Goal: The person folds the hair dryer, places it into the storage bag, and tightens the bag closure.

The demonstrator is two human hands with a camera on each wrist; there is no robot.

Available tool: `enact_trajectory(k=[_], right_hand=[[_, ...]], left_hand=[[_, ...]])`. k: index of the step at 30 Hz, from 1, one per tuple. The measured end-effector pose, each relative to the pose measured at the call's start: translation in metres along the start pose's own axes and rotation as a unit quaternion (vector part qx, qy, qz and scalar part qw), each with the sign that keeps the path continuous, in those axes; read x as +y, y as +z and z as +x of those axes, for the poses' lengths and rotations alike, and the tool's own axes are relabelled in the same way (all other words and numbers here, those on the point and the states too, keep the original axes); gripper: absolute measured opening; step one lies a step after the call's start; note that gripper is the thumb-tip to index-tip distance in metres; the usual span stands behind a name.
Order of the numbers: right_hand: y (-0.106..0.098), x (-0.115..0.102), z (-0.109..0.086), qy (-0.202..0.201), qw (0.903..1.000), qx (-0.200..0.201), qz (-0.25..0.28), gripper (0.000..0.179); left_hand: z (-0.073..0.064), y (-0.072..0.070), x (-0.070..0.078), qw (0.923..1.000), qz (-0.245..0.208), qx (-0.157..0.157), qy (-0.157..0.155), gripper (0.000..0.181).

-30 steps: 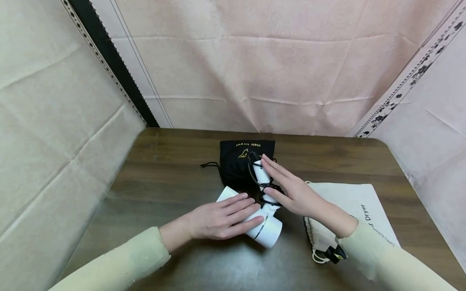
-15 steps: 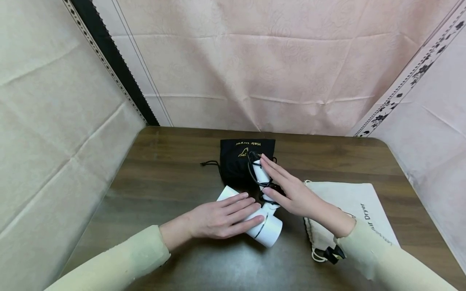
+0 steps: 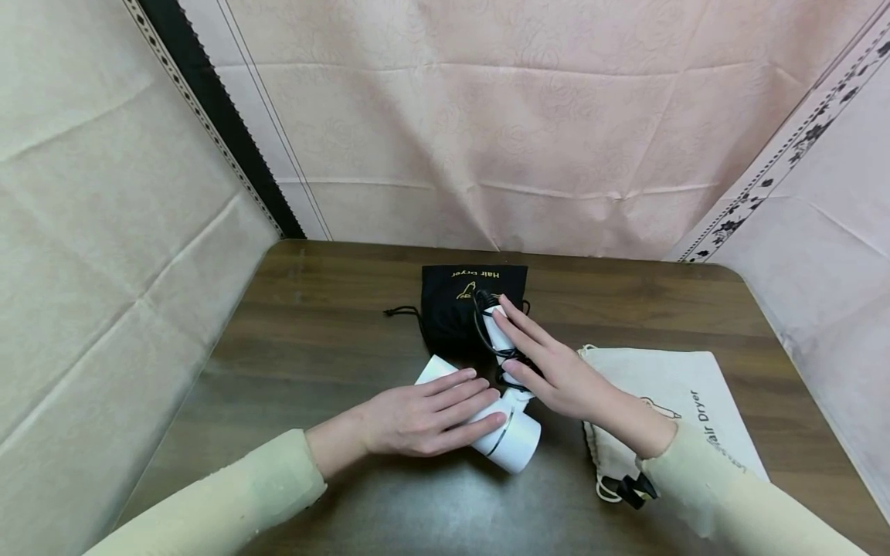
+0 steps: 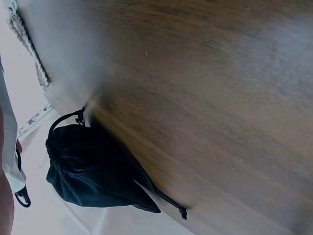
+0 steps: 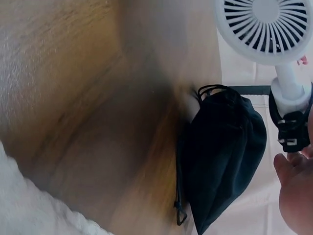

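The dryer (image 3: 516, 444) is over the middle of the tabletop (image 3: 299, 347), well in from its left and right edges. It looks light, stiff and smooth, probably slippery; the handle (image 3: 497, 330) seems best to hold. Left hand (image 3: 431, 417) lies straight-fingered across the barrel (image 3: 434, 369); right hand (image 3: 555, 369), fingers extended, touches the handle, unclenched.

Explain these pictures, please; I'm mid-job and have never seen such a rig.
There is no machine here; a person works bare-handed. The wide picture comes from a camera worn on the head; the other two come from cameras on each wrist. On the wooden table lie a black pouch and, to the right, a pale bag printed "Dryer". The left hand rests over the body of a white hair dryer; the right hand lies along its handle, where a black cord is wound. The fingers look nearly straight, not wrapped around it.
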State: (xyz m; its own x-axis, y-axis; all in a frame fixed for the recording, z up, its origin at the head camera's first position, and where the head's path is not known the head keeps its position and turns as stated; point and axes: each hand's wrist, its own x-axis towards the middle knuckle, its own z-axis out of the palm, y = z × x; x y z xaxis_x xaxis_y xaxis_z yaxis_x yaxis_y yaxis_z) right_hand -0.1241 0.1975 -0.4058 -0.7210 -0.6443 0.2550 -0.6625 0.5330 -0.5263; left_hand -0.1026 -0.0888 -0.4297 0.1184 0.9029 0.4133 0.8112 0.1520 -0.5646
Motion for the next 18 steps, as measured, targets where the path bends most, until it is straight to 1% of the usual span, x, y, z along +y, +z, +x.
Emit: enact_trajectory(k=[4,10,18], right_hand=[[0.0029,-0.0020,-0.0003,0.008,0.9999,0.006,0.008,0.067],[0.0067,-0.0027,0.0012,0.007,0.9998,0.014,0.012,0.066],[0.0099,-0.0043,0.0017,0.011,0.9992,0.021,0.032,0.065]], left_hand=[[0.0014,0.0005,-0.0011,0.9999,0.007,0.007,0.003,0.044],[0.0021,0.0015,-0.0020,0.9999,0.012,0.011,0.006,0.042],[0.0022,0.0027,-0.0043,0.9996,0.018,0.015,0.014,0.041]])
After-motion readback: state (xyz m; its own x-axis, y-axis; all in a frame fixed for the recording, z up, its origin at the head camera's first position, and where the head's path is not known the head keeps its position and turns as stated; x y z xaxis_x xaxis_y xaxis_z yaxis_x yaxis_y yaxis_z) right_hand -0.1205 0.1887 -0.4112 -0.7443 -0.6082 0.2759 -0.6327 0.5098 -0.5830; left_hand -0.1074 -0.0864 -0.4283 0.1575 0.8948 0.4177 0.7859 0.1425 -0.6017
